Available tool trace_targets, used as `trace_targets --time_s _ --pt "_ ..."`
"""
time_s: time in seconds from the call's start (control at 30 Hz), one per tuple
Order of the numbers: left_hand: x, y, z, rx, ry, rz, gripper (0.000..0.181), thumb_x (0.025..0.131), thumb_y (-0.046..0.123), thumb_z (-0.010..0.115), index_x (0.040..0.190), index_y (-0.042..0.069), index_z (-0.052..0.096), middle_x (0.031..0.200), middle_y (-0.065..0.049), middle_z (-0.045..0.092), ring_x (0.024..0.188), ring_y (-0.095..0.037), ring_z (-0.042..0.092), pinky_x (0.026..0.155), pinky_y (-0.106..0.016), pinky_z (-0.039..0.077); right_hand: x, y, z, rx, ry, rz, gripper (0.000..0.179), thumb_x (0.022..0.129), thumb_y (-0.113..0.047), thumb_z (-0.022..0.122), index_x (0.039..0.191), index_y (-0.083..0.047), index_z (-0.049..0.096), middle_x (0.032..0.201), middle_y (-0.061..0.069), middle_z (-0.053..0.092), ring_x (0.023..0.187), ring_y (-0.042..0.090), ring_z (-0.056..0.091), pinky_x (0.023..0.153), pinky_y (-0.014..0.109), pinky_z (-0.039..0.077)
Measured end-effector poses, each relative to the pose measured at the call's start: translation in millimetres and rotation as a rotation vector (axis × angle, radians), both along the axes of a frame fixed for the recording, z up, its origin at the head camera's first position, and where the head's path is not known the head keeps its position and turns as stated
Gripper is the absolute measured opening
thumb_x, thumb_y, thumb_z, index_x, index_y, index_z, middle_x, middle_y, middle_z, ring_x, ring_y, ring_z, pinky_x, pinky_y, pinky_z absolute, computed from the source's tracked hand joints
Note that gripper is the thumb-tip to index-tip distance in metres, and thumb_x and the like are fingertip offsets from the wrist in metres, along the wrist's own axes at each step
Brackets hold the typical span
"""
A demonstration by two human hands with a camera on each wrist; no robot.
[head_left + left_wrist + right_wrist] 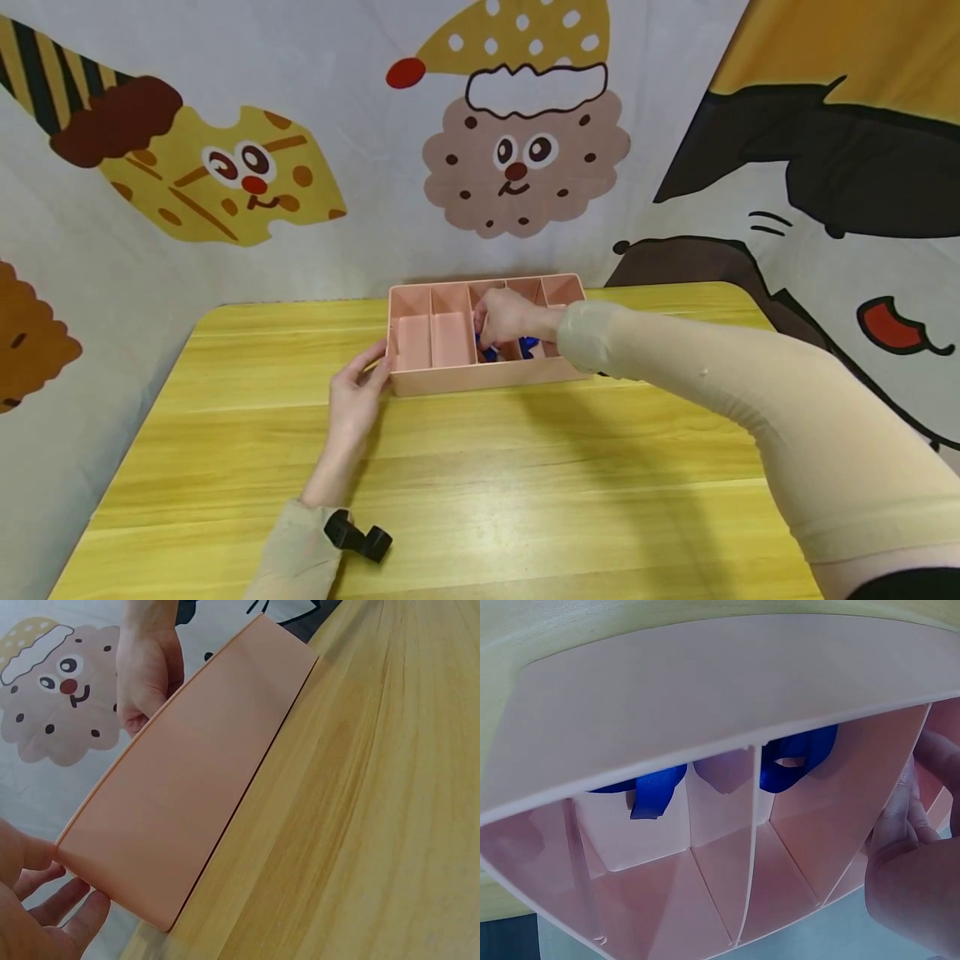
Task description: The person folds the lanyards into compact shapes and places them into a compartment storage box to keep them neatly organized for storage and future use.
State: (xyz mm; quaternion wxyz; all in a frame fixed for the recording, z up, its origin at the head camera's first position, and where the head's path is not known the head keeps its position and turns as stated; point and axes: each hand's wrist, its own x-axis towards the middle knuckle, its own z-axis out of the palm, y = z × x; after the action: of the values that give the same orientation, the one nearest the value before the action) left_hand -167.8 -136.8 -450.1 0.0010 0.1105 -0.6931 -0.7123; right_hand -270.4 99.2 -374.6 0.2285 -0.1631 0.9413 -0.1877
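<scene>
A long pink divided box [491, 382] stands at the back of the table. My left hand [357, 400] touches its left front corner, thumb and fingers resting against the end in the left wrist view. My right hand [504, 317] reaches down at the divider [877, 772] between the second and third compartments, fingers bent. Its fingertips are partly hidden, so I cannot tell whether it grips anything. A blue ribbon loop [802, 761] lies by the front wall of the third compartment. Another blue ribbon piece [656, 795] is in the fourth.
The wooden tabletop [480, 492] extends in front of the box. Behind it hangs a cloth [360, 258] with cartoon prints, close to the box's back edge. A black wrist-camera mount [358, 537] is strapped on the left wrist.
</scene>
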Motion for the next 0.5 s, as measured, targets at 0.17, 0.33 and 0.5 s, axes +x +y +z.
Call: trace_targets --time_s 0.17,0.33,0.5 --pt "0.3 -0.5 -0.4 -0.015 -0.004 -0.002 0.040 0.107 0.004 0.057 0.146 -0.002 0.058 0.152 -0.026 0.058 0.095 0.012 0.065 0.083 -0.008 0.057 0.6 0 -1.1 0.002 0.004 -0.005 0.009 0.088 -0.010 0.082 0.091 -0.006 0.075 0.070 0.000 0.071 0.065 0.013 0.070 0.059 0.016 0.049" --pt "0.2 -0.4 -1.2 -0.034 -0.014 -0.007 0.040 0.107 0.006 0.058 0.146 0.000 0.060 0.152 -0.023 0.059 0.104 0.004 0.068 0.083 -0.008 0.057 1.3 1 0.5 0.003 0.042 0.019 0.013 0.087 -0.015 0.084 0.095 -0.005 0.080 0.073 0.002 0.076 0.061 0.007 0.066 0.064 0.018 0.053" --pt "0.0 -0.2 -1.8 -0.034 -0.009 0.001 0.039 0.107 0.006 0.058 0.145 0.000 0.060 0.151 -0.024 0.059 0.103 0.003 0.067 0.082 -0.008 0.057 4.9 10 11.0 -0.048 0.037 0.020 0.019 0.090 -0.019 0.083 0.103 -0.006 0.078 0.092 0.006 0.078 0.073 0.014 0.069 0.077 0.026 0.058"
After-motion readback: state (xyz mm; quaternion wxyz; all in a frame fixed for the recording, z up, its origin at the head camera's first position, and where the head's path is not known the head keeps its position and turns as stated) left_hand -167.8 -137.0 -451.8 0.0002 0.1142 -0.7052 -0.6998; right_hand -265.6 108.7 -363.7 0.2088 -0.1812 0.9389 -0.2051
